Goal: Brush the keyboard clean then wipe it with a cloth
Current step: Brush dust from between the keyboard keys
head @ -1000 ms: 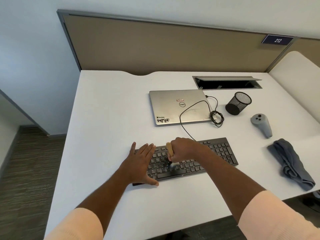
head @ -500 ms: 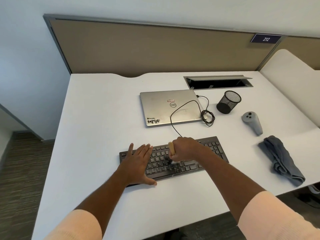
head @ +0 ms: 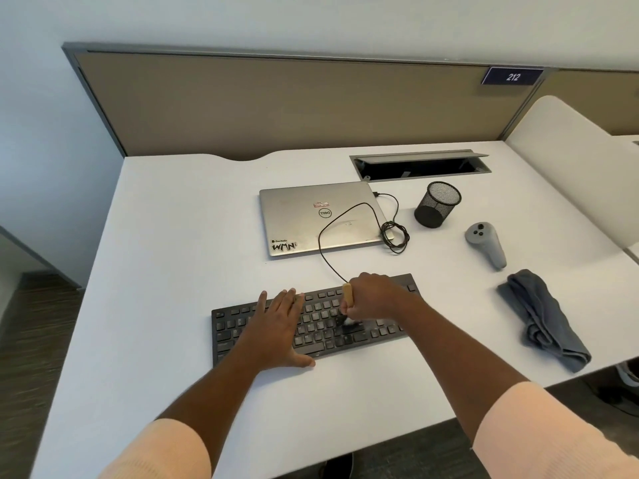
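Brush (head: 347, 294) in right hand (head: 375, 297), left hand (head: 276, 331) flat, both on black keyboard (head: 228, 326)

The black keyboard (head: 235, 328) lies flat near the front edge of the white desk (head: 173, 236), long side running left to right. The brush (head: 348, 294), with a light wooden handle, stands upright over the middle keys, dark bristles down on them. The grey cloth (head: 543, 319) lies crumpled at the right, apart from the keyboard.
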Available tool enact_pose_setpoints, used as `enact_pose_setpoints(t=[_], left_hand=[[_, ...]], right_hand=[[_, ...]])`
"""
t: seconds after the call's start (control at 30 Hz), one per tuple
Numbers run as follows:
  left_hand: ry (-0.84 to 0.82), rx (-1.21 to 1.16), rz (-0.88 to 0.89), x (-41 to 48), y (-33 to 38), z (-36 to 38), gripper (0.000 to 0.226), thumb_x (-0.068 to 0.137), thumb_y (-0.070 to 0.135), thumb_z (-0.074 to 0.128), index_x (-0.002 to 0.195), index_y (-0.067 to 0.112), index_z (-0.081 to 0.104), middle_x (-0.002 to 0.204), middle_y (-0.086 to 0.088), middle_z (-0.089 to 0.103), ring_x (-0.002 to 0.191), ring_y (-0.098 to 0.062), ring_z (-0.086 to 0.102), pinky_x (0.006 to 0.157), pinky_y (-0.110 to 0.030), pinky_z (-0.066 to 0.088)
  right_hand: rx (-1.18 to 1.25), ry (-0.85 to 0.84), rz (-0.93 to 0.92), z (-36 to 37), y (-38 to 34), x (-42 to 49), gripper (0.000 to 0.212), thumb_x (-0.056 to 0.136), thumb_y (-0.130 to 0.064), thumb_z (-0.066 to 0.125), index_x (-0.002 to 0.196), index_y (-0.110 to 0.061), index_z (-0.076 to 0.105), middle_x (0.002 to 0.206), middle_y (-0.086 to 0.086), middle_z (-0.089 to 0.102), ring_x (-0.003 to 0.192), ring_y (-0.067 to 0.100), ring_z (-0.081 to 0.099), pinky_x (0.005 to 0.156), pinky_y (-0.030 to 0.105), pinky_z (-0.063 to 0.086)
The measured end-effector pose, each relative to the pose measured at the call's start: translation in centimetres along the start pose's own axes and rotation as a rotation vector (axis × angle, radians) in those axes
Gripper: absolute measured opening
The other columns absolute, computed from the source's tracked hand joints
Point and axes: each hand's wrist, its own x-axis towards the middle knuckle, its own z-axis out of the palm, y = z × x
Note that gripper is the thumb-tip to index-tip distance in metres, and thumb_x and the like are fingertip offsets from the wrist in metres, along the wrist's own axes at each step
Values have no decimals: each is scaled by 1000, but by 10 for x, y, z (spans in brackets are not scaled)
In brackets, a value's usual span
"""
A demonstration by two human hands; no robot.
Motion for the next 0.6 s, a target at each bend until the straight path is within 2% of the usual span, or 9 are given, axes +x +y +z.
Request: enact_pose_setpoints(t=[0.13, 0.2, 0.3, 0.37, 0.43, 0.47, 0.53, 0.6], left_hand=[[-13, -3, -13, 11, 14, -2, 136, 57, 96, 23, 158, 12, -9, 167, -13, -3, 154, -28, -3, 122, -56, -4], [-27, 9, -19, 15, 21, -3, 133, 63, 95, 33, 158, 12, -9, 167, -13, -4, 154, -28, -4, 122, -57, -3], [-48, 23, -30, 22, 32, -8, 130, 70, 91, 42, 158, 11, -10, 167, -13, -6, 154, -28, -6, 122, -57, -4], [-52, 22, -34, 25, 38, -10, 130, 72, 91, 44, 157, 11, -11, 167, -13, -7, 154, -27, -7, 122, -56, -5], [-55, 20, -36, 30, 45, -12, 130, 72, 91, 45, 157, 11, -12, 167, -13, -8, 154, -28, -7, 122, -56, -5], [-56, 20, -39, 33, 48, -11, 130, 72, 91, 45, 157, 11, -11, 167, -14, -8, 154, -28, -7, 122, -56, -5], [-54, 23, -45, 38, 53, -10, 130, 71, 91, 45, 157, 12, -12, 167, -14, -7, 154, -28, -6, 122, -56, -4], [-53, 24, -54, 42, 57, -9, 130, 72, 91, 45, 157, 11, -12, 167, -14, -7, 154, -29, -6, 123, -55, -3]], right_hand=[[308, 5, -70, 8, -1, -3, 18, 82, -17, 67, 89, -24, 82, 95, -11, 78, 86, 8, 70, 77, 30, 57], [257, 5, -84, 15, 6, -4, 16, 82, -21, 66, 87, -28, 81, 91, -12, 77, 82, 9, 69, 74, 31, 56], [123, 34, -73, 16, 30, -8, 22, 79, -24, 61, 58, -31, 64, 63, -15, 62, 64, 8, 54, 59, 25, 40], [147, 67, -50, 13, 43, -11, 29, 77, -22, 61, 51, -35, 58, 57, -16, 56, 59, 5, 52, 55, 23, 35], [280, 93, -64, 10, 50, -16, 27, 80, -19, 62, 62, -37, 72, 69, -14, 71, 63, 4, 62, 58, 25, 46], [352, 106, -74, 10, 52, -18, 24, 81, -16, 63, 71, -31, 78, 79, -11, 76, 65, 1, 64, 59, 21, 48], [426, 133, -100, 12, 52, -20, 20, 83, -11, 63, 81, -18, 82, 89, -7, 79, 64, -5, 62, 56, 10, 42], [427, 138, -124, 19, 54, -20, 17, 83, -10, 64, 83, -15, 80, 88, -3, 78, 69, 0, 63, 60, 15, 46]])
